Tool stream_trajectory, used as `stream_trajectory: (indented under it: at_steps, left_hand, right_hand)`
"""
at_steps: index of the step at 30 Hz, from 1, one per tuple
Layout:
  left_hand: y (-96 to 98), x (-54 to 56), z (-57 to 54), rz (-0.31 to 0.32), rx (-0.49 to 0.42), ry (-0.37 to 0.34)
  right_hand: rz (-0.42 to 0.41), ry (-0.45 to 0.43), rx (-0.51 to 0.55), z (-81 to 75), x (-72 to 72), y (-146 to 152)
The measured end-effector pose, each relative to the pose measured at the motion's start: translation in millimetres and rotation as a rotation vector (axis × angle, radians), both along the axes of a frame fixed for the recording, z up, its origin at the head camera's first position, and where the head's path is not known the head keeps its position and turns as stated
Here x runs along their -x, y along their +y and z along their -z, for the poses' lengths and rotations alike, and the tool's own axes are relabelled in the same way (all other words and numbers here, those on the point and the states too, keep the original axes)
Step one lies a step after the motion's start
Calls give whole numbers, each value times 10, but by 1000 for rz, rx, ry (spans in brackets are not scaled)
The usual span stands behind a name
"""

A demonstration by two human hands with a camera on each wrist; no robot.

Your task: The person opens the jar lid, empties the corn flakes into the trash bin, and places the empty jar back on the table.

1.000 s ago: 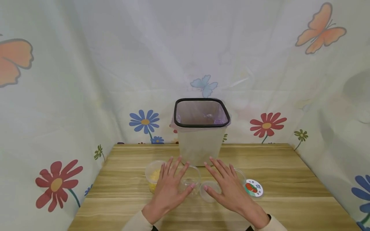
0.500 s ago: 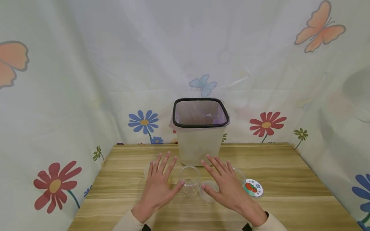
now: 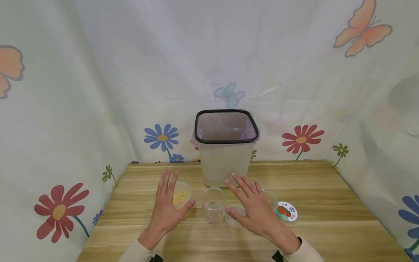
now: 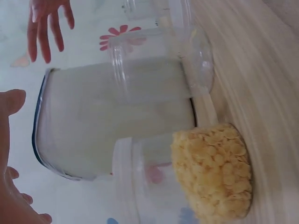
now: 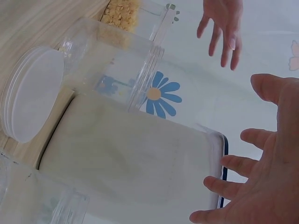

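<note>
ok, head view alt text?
Left hand and right hand hover, fingers extended, over a wood-grain table. Near them: a clear plastic jar holding yellow pieces, another clear plastic jar, a round white lid; a cream bin stands behind.

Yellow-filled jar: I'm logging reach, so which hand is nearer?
Left: the left hand is raised by the yellow-filled jar, overlapping it in the head view; the right hand is farther right, beyond the clear jar.
</note>
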State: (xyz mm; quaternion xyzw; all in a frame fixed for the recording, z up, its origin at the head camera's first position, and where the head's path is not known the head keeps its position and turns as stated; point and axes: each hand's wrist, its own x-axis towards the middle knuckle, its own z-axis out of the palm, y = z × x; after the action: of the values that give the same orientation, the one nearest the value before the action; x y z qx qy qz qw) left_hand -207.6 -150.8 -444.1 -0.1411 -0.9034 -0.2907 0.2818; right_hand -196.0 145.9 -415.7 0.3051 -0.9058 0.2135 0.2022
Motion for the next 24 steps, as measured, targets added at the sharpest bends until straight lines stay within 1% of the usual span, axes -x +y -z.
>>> stream_trajectory:
  at_steps: [3,7,11,13,20,24]
  left_hand:
    - [-59,19,53,9,-64,-42]
    - [-146,63,166,13,-122,-125]
    - [-223,103,288,12,-188,-219]
    - [-253,117,344,13,-239,-267]
    - [-354,198,582,-14,-410,-444]
    - [-401,251,699,6,-476,-496]
  right_hand:
    - [1,-16,-3,-18,1,-7]
    - [-1,-10,-5,-27,-1,-17]
    - [-6,0,-1,-34,4,-29]
    - [-7,4,-4,-36,6,-34]
    - [-5,-9,-12,-31,-9,-51]
    - [2,-24,-14,-33,-20,-57]
